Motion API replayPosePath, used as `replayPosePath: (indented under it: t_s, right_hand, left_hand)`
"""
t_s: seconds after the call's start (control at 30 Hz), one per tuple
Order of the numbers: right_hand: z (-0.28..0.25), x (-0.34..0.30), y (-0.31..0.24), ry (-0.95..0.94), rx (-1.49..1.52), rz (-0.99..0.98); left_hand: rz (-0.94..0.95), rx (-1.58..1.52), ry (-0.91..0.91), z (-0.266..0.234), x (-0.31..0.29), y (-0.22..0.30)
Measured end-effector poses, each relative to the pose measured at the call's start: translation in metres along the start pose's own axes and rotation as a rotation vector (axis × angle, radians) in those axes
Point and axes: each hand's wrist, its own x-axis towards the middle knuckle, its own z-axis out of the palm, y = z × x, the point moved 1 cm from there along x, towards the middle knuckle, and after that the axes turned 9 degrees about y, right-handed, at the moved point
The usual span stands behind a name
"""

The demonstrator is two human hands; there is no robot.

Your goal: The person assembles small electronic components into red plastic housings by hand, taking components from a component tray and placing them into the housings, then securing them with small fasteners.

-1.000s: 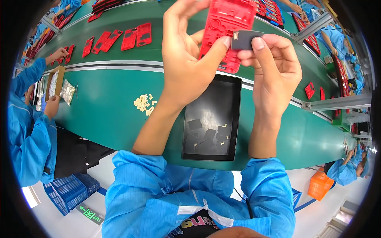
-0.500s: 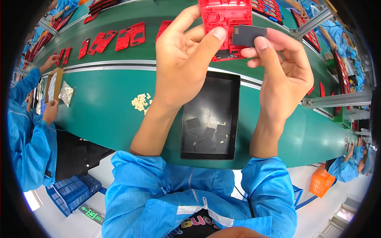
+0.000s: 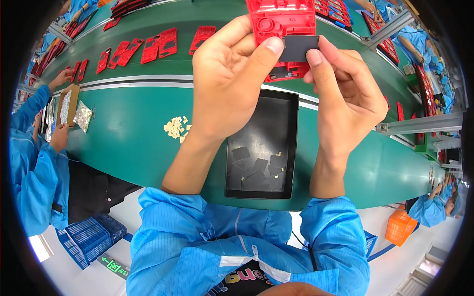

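The moulded plastic housing point(image 3: 285, 22) is bright red, the flat rectangular piece point(image 3: 298, 48) dark grey, the tray point(image 3: 269, 112) black, the small chips point(image 3: 174, 128) cream, the tabletop point(image 3: 133, 113) green, the jacket sleeves point(image 3: 165, 232) blue with fine lines, and the slatted crate point(image 3: 400, 228) orange.

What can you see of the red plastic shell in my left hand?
The glossy red plastic shell has a molded ring and ribs, with a dark strip near its lower end. Its top leaves the picture. The left hand grips it raised, molded side toward the camera. A thin, dark rectangular panel in the right hand overlaps it in view; contact is unclear.
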Motion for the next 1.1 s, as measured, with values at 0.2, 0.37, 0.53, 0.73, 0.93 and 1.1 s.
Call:
replayPosePath:
  t_s: [0.2,0.37,0.53,0.73,0.93,1.1]
  right_hand:
    - [0.010,-0.014,0.014,0.114,-0.480,-0.528]
    - [0.014,-0.020,0.011,0.059,-0.297,-0.405]
    - [0.016,-0.017,-0.003,0.025,0.253,0.340]
    - [0.004,-0.013,0.003,-0.162,0.037,-0.037]
    - [-0.003,0.008,0.046,0.011,-0.015,0.357]
    - [-0.098,0.027,0.178,0.048,-0.463,0.555]
  left_hand:
    - [-0.001,-0.023,0.048,0.004,-0.005,0.002]
    - [-0.016,0.089,0.128,0.005,-0.008,0.006]
    - [0.079,0.138,0.169,0.006,-0.012,0.014]
    - [0.034,0.062,0.057,0.009,-0.014,0.011]
    - [-0.089,0.270,0.189,-0.005,0.000,0.000]
    - [-0.024,0.362,0.208,0.002,0.012,0.000]
